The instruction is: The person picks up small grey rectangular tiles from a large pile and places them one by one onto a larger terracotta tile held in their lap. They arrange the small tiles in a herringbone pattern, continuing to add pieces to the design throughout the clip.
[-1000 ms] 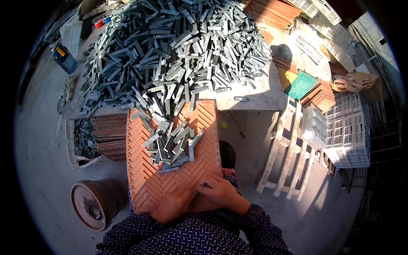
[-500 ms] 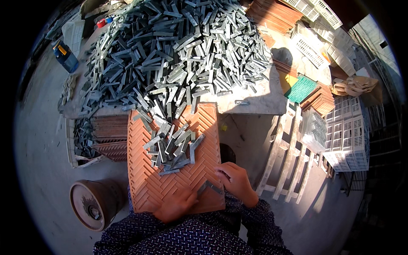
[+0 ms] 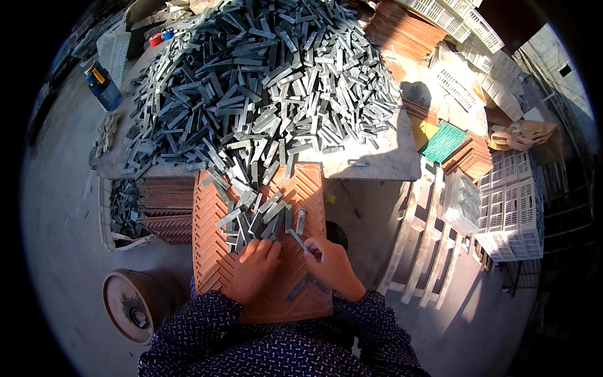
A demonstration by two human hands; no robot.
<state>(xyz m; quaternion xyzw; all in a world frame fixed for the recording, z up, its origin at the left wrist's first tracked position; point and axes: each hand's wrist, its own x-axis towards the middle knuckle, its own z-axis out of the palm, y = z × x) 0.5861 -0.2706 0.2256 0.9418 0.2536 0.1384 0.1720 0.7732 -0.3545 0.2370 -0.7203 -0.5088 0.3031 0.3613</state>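
An orange herringbone-grooved mould tray (image 3: pixel 213 257) lies in front of me, its far end at the table edge. A small heap of grey stone strips (image 3: pixel 253 217) rests on it. My right hand (image 3: pixel 334 267) pinches one slim stone strip (image 3: pixel 298 239) at the heap's right side, tilted above the grooves. My left hand (image 3: pixel 252 273) is over the tray with fingers bent together at the heap's near edge; what its fingertips hold is hidden. Two dark strips (image 3: pixel 296 289) lie in grooves close to my right wrist.
A large pile of grey strips (image 3: pixel 251 75) covers the table (image 3: pixel 383 166). Stacked orange trays (image 3: pixel 164 204) stand at left, above a round brown bucket (image 3: pixel 129 306). On the right are a pallet (image 3: pixel 408 235), white crates (image 3: pixel 512 213) and a green grooved sheet (image 3: pixel 443 141). A bottle (image 3: pixel 102 88) stands far left.
My left hand has gone from the tray's near part up to the heap. My right hand has moved left from the tray's right edge and now grips a strip. The view shifted slightly.
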